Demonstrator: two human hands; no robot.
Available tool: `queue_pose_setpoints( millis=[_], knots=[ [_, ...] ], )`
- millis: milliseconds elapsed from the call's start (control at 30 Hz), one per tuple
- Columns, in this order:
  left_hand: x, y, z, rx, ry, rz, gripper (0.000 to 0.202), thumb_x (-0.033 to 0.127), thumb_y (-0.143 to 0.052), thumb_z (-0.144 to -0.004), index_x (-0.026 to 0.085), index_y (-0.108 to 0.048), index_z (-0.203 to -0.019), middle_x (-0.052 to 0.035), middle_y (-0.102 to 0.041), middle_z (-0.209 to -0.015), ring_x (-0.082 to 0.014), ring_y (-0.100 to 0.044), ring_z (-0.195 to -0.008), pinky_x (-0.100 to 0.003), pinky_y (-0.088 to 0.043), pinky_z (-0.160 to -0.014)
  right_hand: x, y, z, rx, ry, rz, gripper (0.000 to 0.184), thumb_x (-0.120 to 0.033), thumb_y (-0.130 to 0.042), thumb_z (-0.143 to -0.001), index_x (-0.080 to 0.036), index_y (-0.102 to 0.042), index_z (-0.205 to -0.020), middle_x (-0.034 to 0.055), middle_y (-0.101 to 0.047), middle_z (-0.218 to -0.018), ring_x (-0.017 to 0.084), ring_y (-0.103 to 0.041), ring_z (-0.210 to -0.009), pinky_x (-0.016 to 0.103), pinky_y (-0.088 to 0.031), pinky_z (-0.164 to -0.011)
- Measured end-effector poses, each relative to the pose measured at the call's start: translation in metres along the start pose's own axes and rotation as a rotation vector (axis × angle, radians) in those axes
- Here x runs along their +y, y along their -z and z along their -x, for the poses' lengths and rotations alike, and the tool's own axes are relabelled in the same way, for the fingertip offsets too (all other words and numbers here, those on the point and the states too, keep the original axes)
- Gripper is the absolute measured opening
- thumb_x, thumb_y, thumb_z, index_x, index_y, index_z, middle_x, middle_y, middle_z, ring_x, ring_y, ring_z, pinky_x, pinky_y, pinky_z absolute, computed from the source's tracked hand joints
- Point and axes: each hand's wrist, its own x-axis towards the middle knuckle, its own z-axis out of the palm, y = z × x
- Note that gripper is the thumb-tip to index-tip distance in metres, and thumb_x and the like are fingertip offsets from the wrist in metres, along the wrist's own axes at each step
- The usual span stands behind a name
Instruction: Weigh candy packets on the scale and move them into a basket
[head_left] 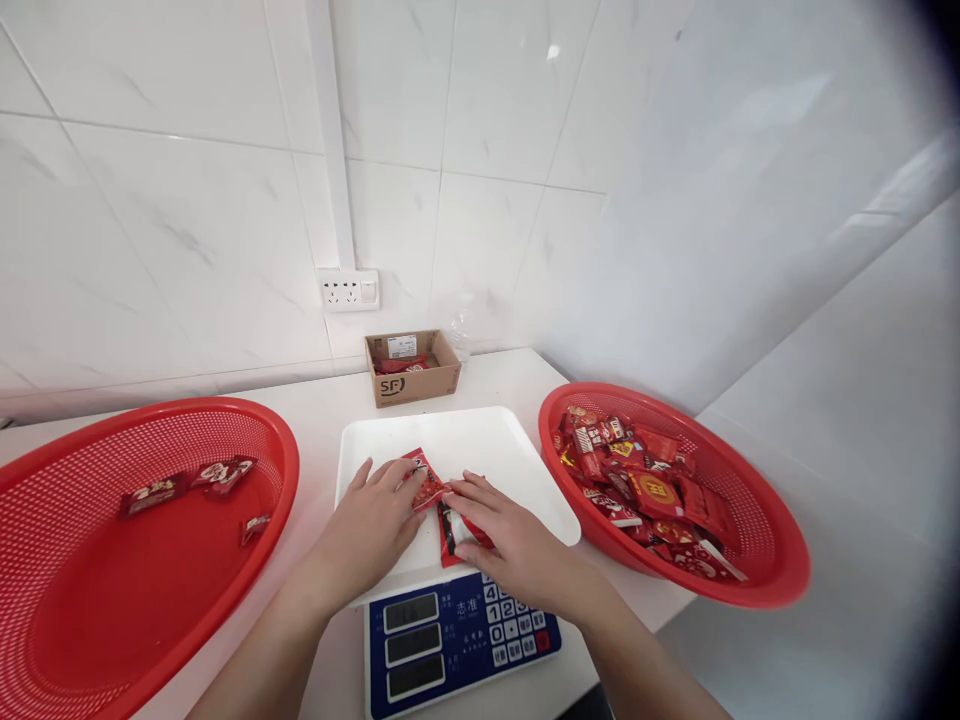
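Both my hands rest on the white tray (480,440) of a blue-fronted weighing scale (457,640). My left hand (367,525) lies over red snack packets (424,478), its fingers curled on one of them. My right hand (510,540) covers another red packet (448,532) at the tray's front edge, fingers pressed down on it. The packets are small, red, with white and dark print. Parts of them are hidden under my fingers.
A red mesh basket (45,620) at the left holds a few packets (187,485). Another red basket (757,570) at the right is heaped with several packets (645,485). A small cardboard box (412,380) stands by the tiled wall, under a wall socket (349,290).
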Motion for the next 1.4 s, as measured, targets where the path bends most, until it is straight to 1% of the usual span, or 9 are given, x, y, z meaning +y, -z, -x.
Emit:
queue_pose_setpoints(
  millis=[167, 333, 433, 533, 600, 800, 967, 1200, 1400],
  knots=[
    [0.000, 0.003, 0.002, -0.010, -0.038, -0.028, 0.037, 0.015, -0.035, -0.091, 0.027, -0.052, -0.121, -0.0090, -0.045, -0.137, -0.0230, -0.040, -0.128, -0.054, -0.028, -0.106, -0.006, -0.003, 0.002, -0.006, -0.007, 0.006, 0.053, -0.029, -0.050, -0.087, -0.018, -0.041, -0.138, 0.0066, -0.035, -0.146, 0.022, -0.020, -0.138, 0.044, -0.024, -0.112],
    [-0.001, 0.004, 0.004, -0.031, 0.019, -0.080, 0.038, 0.014, -0.037, -0.090, 0.027, -0.054, -0.121, -0.0092, -0.043, -0.140, -0.0254, -0.037, -0.131, -0.056, -0.028, -0.105, -0.010, -0.002, 0.008, -0.004, -0.048, 0.041, 0.052, -0.030, -0.050, -0.088, -0.019, -0.042, -0.137, 0.0076, -0.031, -0.148, 0.025, -0.017, -0.139, 0.046, -0.026, -0.111],
    [-0.002, 0.003, 0.004, -0.043, 0.065, -0.098, 0.038, 0.019, -0.040, -0.090, 0.027, -0.052, -0.126, -0.0098, -0.040, -0.143, -0.0277, -0.033, -0.133, -0.057, -0.028, -0.105, -0.012, -0.002, 0.011, 0.101, -0.070, 0.055, 0.049, -0.024, -0.052, -0.085, -0.022, -0.045, -0.134, 0.0093, -0.039, -0.143, 0.026, -0.028, -0.135, 0.048, -0.031, -0.108],
    [-0.001, 0.002, 0.004, -0.051, 0.072, -0.095, 0.040, 0.025, -0.041, -0.092, 0.026, -0.047, -0.131, -0.0109, -0.036, -0.146, -0.0293, -0.029, -0.135, -0.057, -0.029, -0.104, -0.014, -0.001, 0.012, 0.176, -0.016, 0.040, 0.048, -0.015, -0.051, -0.083, -0.026, -0.049, -0.129, 0.0083, -0.049, -0.131, 0.023, -0.041, -0.125, 0.044, -0.037, -0.104],
    [0.000, 0.001, 0.004, -0.048, 0.068, -0.084, 0.041, 0.026, -0.041, -0.092, 0.025, -0.046, -0.132, -0.0118, -0.035, -0.146, -0.0301, -0.028, -0.135, -0.056, -0.029, -0.104, -0.015, -0.002, 0.011, 0.189, 0.017, 0.036, 0.046, -0.013, -0.050, -0.083, -0.025, -0.051, -0.127, 0.0078, -0.051, -0.127, 0.022, -0.044, -0.122, 0.042, -0.039, -0.103],
    [0.002, 0.001, 0.004, 0.033, 0.032, -0.005, 0.032, 0.028, -0.039, -0.093, 0.025, -0.056, -0.120, -0.0107, -0.044, -0.134, -0.0283, -0.040, -0.125, -0.048, -0.041, -0.098, -0.014, -0.008, 0.005, 0.216, 0.021, 0.085, 0.044, -0.014, -0.052, -0.082, -0.024, -0.052, -0.125, 0.0087, -0.053, -0.124, 0.024, -0.044, -0.120, 0.044, -0.040, -0.101],
    [0.002, 0.000, 0.005, 0.109, 0.046, 0.032, 0.030, 0.031, -0.041, -0.093, 0.025, -0.059, -0.115, -0.0105, -0.052, -0.120, -0.0291, -0.046, -0.117, -0.048, -0.044, -0.093, -0.013, -0.010, 0.001, 0.226, 0.004, 0.126, 0.042, -0.016, -0.051, -0.083, -0.021, -0.052, -0.125, 0.0096, -0.053, -0.124, 0.026, -0.042, -0.121, 0.046, -0.038, -0.103],
    [0.005, 0.004, 0.004, 0.110, 0.062, 0.049, 0.031, 0.029, -0.038, -0.093, 0.022, -0.059, -0.115, -0.0103, -0.054, -0.108, -0.0265, -0.052, -0.103, -0.046, -0.047, -0.088, -0.011, -0.012, -0.003, 0.242, 0.025, 0.114, 0.044, -0.015, -0.051, -0.083, -0.022, -0.051, -0.126, 0.0102, -0.053, -0.125, 0.026, -0.041, -0.122, 0.048, -0.039, -0.102],
    [-0.004, -0.012, 0.002, 0.112, -0.078, 0.003, 0.037, 0.026, -0.036, -0.093, 0.025, -0.053, -0.125, -0.0080, -0.050, -0.130, -0.0295, -0.035, -0.128, -0.050, -0.036, -0.103, -0.011, -0.006, 0.003, 0.185, 0.027, 0.126, 0.043, -0.021, -0.052, -0.085, -0.023, -0.050, -0.128, 0.0078, -0.051, -0.131, 0.025, -0.037, -0.128, 0.045, -0.036, -0.105]
  ],
)
